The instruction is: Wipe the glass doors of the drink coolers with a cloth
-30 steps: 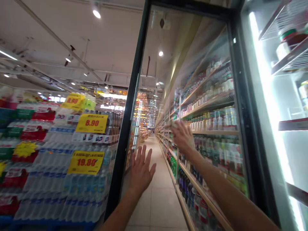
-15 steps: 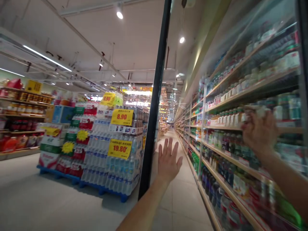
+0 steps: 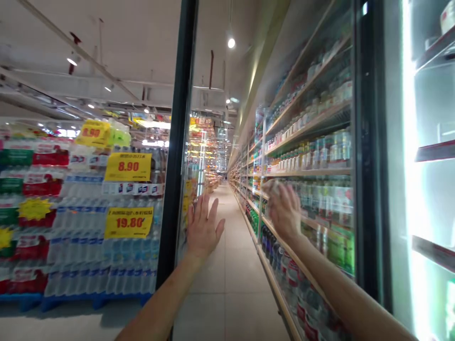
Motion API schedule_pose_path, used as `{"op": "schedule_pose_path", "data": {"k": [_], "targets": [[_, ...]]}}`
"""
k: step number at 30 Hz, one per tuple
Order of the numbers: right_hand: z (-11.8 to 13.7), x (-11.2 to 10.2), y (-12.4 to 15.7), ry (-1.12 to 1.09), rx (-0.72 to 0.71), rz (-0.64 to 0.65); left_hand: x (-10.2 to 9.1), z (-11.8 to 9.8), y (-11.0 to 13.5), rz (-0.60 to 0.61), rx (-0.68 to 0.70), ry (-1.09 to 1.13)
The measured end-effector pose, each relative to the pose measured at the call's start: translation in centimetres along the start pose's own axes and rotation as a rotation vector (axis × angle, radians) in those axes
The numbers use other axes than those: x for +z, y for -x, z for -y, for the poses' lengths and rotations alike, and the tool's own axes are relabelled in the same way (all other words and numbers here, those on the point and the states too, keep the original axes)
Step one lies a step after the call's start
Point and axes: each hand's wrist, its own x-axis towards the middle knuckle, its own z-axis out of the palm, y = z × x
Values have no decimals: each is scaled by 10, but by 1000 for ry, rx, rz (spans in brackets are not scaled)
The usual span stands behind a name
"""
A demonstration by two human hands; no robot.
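A tall glass door (image 3: 220, 246) with a black frame (image 3: 181, 118) stands open before me. My left hand (image 3: 203, 227) is raised with its fingers spread, palm to the pane near the left frame bar. It holds nothing. My right hand (image 3: 285, 210) is pressed up to the same pane at mid-height, its fingers over a pale crumpled cloth (image 3: 270, 186). Most of the cloth is hidden by the hand, and motion blurs it a little.
On the right stands a lit cooler with shelves (image 3: 435, 150). Shelves of bottles (image 3: 320, 154) show in the glass. To the left, stacked water bottles (image 3: 78, 251) with yellow price signs (image 3: 128, 222) sit on a blue pallet (image 3: 99, 299). A tiled floor (image 3: 223, 312) runs down the aisle.
My right hand has swept left across the glass with the cloth, coming closer to my left hand. The view has turned right, bringing the cooler's lit interior into sight. My left hand remains spread.
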Motion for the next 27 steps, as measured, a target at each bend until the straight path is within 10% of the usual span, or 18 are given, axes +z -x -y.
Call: {"op": "schedule_pose_path", "data": {"k": [3, 9, 16, 22, 27], "targets": [[14, 1, 4, -86, -293, 84, 2, 1, 0, -10, 15, -20], [-4, 2, -15, 13, 138, -82, 1, 1, 1, 0, 8, -11], [44, -13, 41, -155, -397, 124, 0, 0, 0, 9, 19, 26], [31, -2, 14, -69, 4, 12, -6, 0, 12, 48, 30, 7], [49, -12, 50, -204, -388, 137, -12, 2, 32, 95, 66, 17]]}}
